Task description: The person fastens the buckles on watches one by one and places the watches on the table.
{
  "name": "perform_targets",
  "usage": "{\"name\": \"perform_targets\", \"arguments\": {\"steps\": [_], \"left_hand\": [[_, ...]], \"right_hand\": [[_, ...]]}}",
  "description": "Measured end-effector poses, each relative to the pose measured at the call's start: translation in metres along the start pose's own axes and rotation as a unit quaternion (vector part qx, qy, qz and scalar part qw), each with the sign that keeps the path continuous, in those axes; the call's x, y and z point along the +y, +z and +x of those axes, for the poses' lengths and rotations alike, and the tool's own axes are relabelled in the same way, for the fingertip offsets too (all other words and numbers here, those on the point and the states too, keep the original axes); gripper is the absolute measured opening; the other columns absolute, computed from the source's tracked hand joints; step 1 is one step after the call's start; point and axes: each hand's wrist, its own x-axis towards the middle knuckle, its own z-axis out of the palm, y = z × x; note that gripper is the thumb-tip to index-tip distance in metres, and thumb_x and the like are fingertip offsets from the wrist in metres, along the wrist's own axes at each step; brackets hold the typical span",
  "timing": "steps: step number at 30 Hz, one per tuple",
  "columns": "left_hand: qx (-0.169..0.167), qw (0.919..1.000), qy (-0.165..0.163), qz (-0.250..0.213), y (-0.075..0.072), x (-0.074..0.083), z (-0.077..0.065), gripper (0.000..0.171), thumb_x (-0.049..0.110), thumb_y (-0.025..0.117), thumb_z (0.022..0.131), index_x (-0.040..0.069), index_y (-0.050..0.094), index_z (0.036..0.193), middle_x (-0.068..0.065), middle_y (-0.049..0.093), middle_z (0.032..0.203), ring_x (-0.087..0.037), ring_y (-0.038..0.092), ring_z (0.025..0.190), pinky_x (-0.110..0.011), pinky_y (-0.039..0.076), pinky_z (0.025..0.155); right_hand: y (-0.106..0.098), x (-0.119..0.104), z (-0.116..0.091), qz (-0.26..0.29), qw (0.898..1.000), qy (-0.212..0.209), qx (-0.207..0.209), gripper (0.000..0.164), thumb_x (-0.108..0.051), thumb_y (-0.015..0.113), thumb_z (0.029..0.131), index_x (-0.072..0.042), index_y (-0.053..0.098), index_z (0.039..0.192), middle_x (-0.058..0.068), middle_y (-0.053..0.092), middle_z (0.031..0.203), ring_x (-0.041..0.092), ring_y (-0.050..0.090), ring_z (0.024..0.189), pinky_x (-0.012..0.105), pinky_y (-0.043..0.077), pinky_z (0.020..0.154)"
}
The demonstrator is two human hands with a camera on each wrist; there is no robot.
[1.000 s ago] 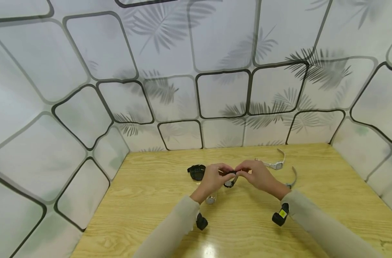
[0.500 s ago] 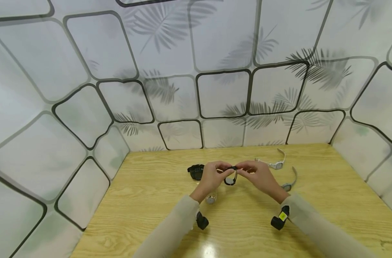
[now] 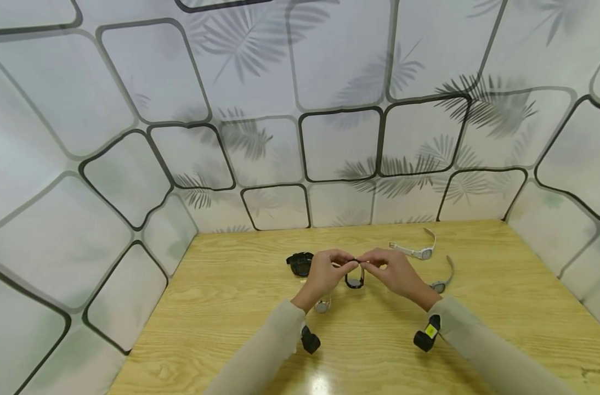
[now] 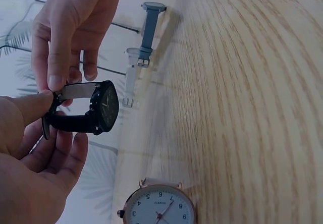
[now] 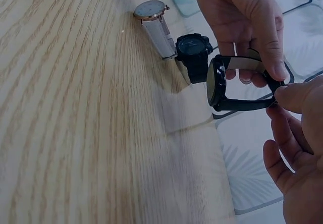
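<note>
Both hands meet over the middle of the table around a black wristwatch (image 3: 355, 283). My left hand (image 3: 324, 274) pinches one strap end between thumb and fingers. Opposite it, my right hand (image 3: 392, 272) pinches the other end, so the strap makes a loop with the dial hanging at the bottom. In the left wrist view the watch's dark round dial (image 4: 107, 106) faces away from the hands. The strap's inner side (image 5: 245, 63) looks pale in the right wrist view. Fingertips partly cover where the ends overlap, and I cannot tell whether the buckle is fastened.
A rose-gold watch with a pale dial (image 4: 160, 209) lies beside my left wrist. Behind the left hand sits a chunky black watch (image 5: 193, 52). To the right lie a white watch (image 3: 425, 253) and a grey-blue watch (image 3: 439, 287). Patterned fabric walls (image 3: 341, 145) border the wooden table (image 3: 221, 307).
The black watch has swung from a tilted position into a clearer hanging loop and shifted slightly right. Both hands keep their pinch on its strap, with small finger movements.
</note>
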Motion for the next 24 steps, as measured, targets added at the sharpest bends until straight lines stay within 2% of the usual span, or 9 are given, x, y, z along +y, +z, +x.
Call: {"name": "perform_targets", "arguments": {"steps": [7, 11, 14, 17, 20, 24], "left_hand": [[0.007, 0.9997, -0.015, -0.019, 0.0022, -0.0008, 0.0011, 0.017, 0.025, 0.076, 0.096, 0.012, 0.08, 0.106, 0.002, 0.076, 0.099, -0.011, 0.069, 0.087, -0.026, 0.058, 0.077], [0.012, 0.9956, -0.055, -0.074, 0.0028, 0.0004, 0.0021, 0.019, 0.027, 0.075, 0.096, 0.012, 0.079, 0.108, 0.002, 0.075, 0.098, -0.029, 0.072, 0.093, -0.04, 0.061, 0.078], [0.022, 0.9868, -0.097, -0.128, 0.0025, 0.0007, 0.0047, 0.02, 0.027, 0.076, 0.096, 0.012, 0.079, 0.109, 0.0, 0.075, 0.098, -0.041, 0.069, 0.099, -0.043, 0.061, 0.08], [0.036, 0.9744, -0.136, -0.175, 0.001, 0.0018, 0.0074, 0.02, 0.025, 0.076, 0.096, 0.011, 0.079, 0.109, -0.002, 0.075, 0.1, -0.042, 0.067, 0.105, -0.037, 0.061, 0.079], [0.043, 0.9641, -0.16, -0.207, 0.0, 0.0036, 0.009, 0.02, 0.024, 0.076, 0.096, 0.009, 0.078, 0.109, -0.004, 0.074, 0.102, -0.041, 0.066, 0.108, -0.034, 0.061, 0.079], [0.038, 0.9553, -0.175, -0.235, 0.0, 0.0047, 0.0101, 0.019, 0.022, 0.076, 0.096, 0.007, 0.078, 0.108, -0.005, 0.073, 0.101, -0.042, 0.065, 0.11, -0.036, 0.062, 0.079]], "right_hand": [[0.0003, 0.0023, 0.0005, -0.008, 1.0, -0.003, 0.01, 0.018, -0.013, 0.072, 0.098, -0.018, 0.079, 0.114, -0.004, 0.075, 0.105, 0.007, 0.065, 0.079, 0.03, 0.054, 0.064], [0.0001, 0.0054, -0.0008, -0.009, 1.0, 0.006, 0.011, 0.022, -0.015, 0.069, 0.1, -0.014, 0.076, 0.121, 0.0, 0.075, 0.108, 0.011, 0.068, 0.083, 0.031, 0.057, 0.068], [-0.002, 0.0071, -0.0029, -0.01, 1.0, 0.016, 0.001, 0.03, -0.015, 0.068, 0.101, -0.012, 0.071, 0.131, 0.003, 0.075, 0.112, 0.014, 0.07, 0.088, 0.031, 0.059, 0.072], [-0.0053, 0.0083, -0.0051, -0.012, 1.0, 0.021, -0.02, 0.04, -0.016, 0.07, 0.1, -0.013, 0.064, 0.14, 0.004, 0.074, 0.116, 0.014, 0.069, 0.088, 0.032, 0.059, 0.072], [-0.0075, 0.01, -0.007, -0.007, 0.999, 0.017, -0.04, 0.051, -0.018, 0.074, 0.097, -0.015, 0.059, 0.145, 0.006, 0.072, 0.118, 0.012, 0.069, 0.086, 0.033, 0.058, 0.072], [-0.0085, 0.0093, -0.0091, 0.011, 0.998, 0.021, -0.063, 0.061, -0.019, 0.079, 0.093, -0.017, 0.055, 0.15, 0.007, 0.07, 0.12, 0.01, 0.068, 0.084, 0.033, 0.058, 0.073]]}}
